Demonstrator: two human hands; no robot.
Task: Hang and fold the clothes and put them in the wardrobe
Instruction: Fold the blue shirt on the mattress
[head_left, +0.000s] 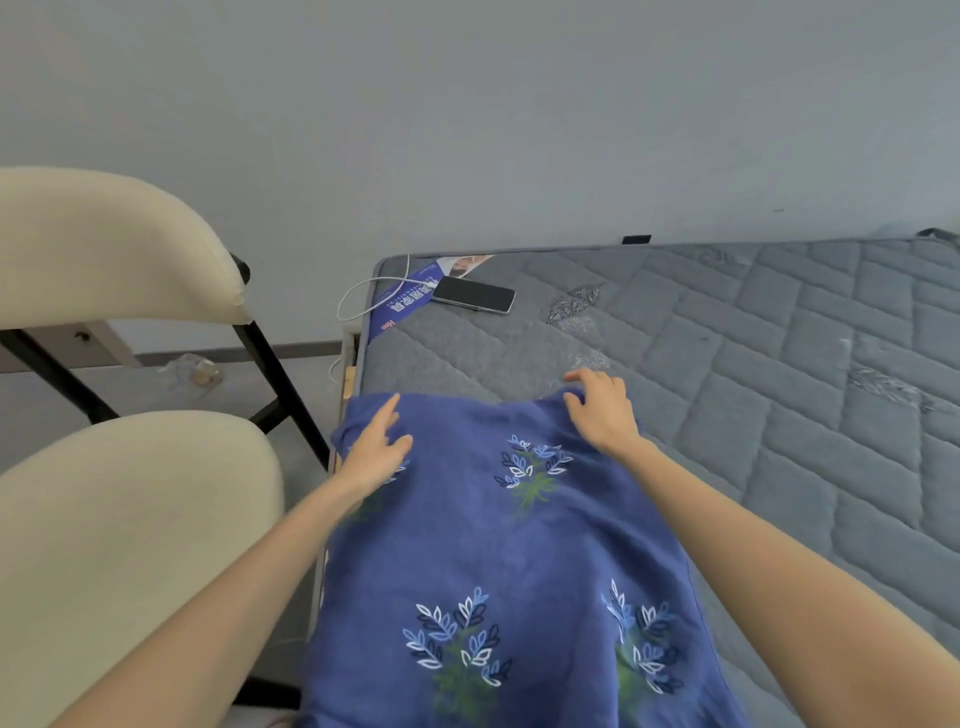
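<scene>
Head view: the blue cloth (519, 545) with leaf prints lies along the left edge of the bare grey mattress (779, 364). Its near end is cut off by the bottom of the frame, so what kind of garment it is cannot be told. The left hand (376, 449) rests flat on the cloth's far left corner, fingers straight and released. The right hand (602, 410) is curled over the far edge, thumb and fingers pinching the cloth. At the mattress's far left corner lie a phone (472, 294), a white cable (358, 291) and a blue leaflet (402, 304), its print too small to read. A cream chair (119, 519) stands beside the bed, partly out of frame.
</scene>
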